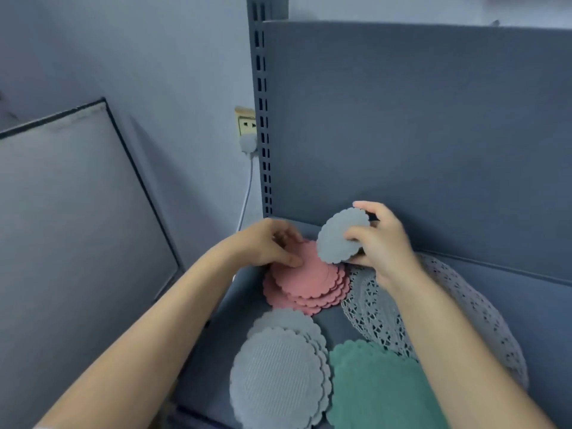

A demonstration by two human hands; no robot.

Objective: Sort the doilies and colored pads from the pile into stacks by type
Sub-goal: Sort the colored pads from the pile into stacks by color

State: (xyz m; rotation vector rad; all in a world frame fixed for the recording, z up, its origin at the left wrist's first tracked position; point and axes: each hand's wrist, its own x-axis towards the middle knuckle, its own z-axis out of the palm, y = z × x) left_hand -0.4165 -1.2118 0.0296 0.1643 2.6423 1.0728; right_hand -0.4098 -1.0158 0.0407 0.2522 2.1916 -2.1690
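Now | grey pad point(342, 235) pinched by R hand point(380, 243), prob. for grey stack point(278, 366) below | pink stack point(309, 280) steadied, gripped by L hand point(269, 243)

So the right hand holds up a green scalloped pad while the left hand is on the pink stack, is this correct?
Not quite: the scalloped pad held up by the right hand is grey, not green, as the head view shows. The green pads lie lower down, untouched. The rest is correct: the left hand is on the pink stack.
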